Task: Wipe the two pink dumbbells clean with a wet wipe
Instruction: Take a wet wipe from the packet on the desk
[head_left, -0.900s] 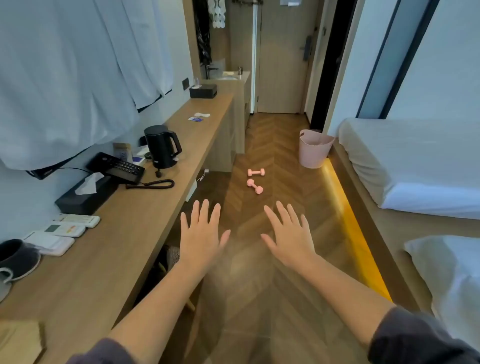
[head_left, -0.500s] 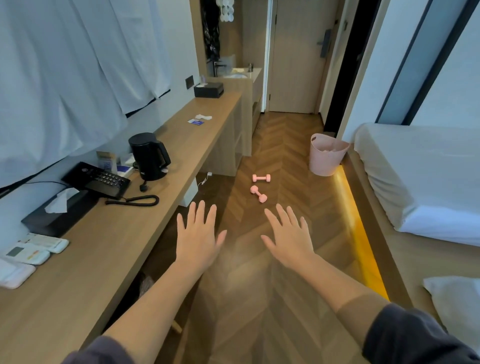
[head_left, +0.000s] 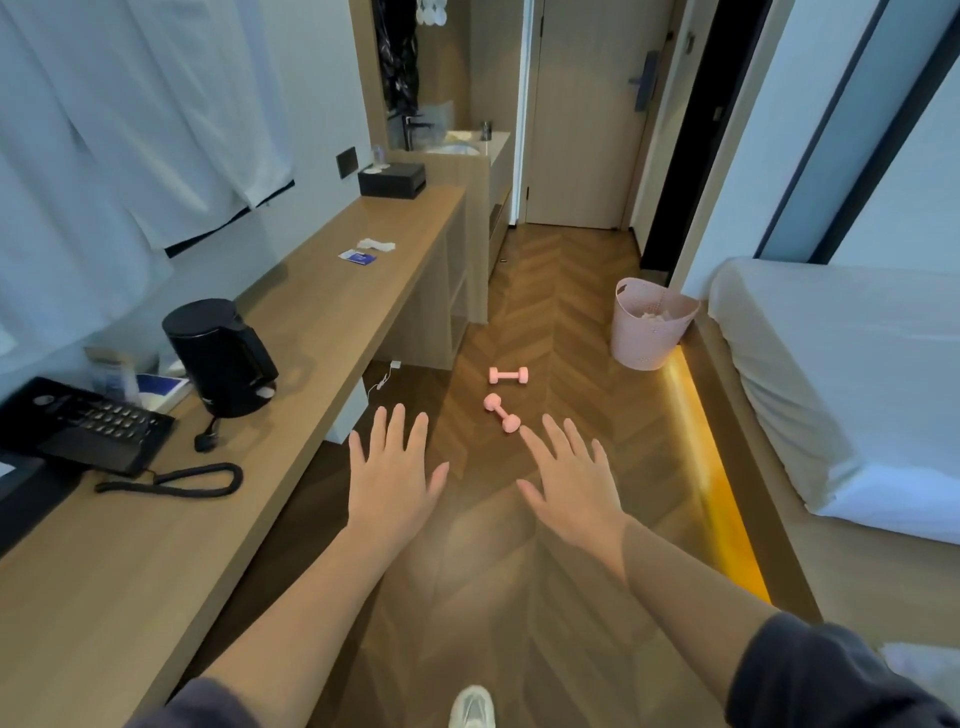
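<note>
Two small pink dumbbells lie on the wooden floor ahead: the far dumbbell (head_left: 508, 375) lies crosswise, the near dumbbell (head_left: 502, 412) lies at a slant. My left hand (head_left: 390, 479) and my right hand (head_left: 570, 483) are stretched out in front of me, palms down, fingers spread, holding nothing. My right fingertips appear just below the near dumbbell's end in the picture, well above the floor. A blue wet wipe packet (head_left: 357, 256) and a crumpled white wipe (head_left: 376, 244) lie far along the wooden counter (head_left: 311, 332).
A black kettle (head_left: 218, 356), a black telephone (head_left: 85, 426) with coiled cord and a black tissue box (head_left: 392, 179) stand on the counter. A pink bin (head_left: 649, 325) stands by the bed (head_left: 852, 374) on the right. A door closes the corridor's end.
I have walked forward along the corridor; the dumbbells, kettle and bin appear closer. Both hands stay outstretched and empty.
</note>
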